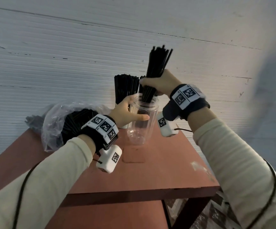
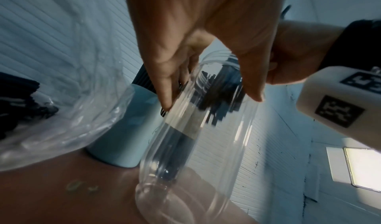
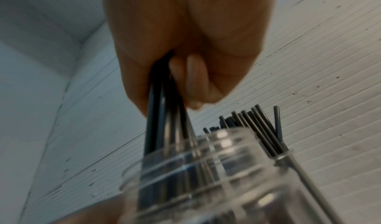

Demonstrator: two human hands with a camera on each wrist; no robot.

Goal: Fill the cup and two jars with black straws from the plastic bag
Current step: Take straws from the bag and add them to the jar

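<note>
Black straws (image 1: 157, 66) stand bunched in the right hand (image 1: 158, 83), whose fingers curl tight round them while their lower ends dip just inside the mouth of the clear jar (image 1: 142, 119); the left hand (image 1: 127, 113) wraps thumb and fingers round that jar on the red table (image 1: 150, 171). Behind it, 2 containers already bristle with straws, and the plastic bag (image 1: 59, 123) lies left. Splayed ends could catch the rim and spill, or tip the light jar.
</note>
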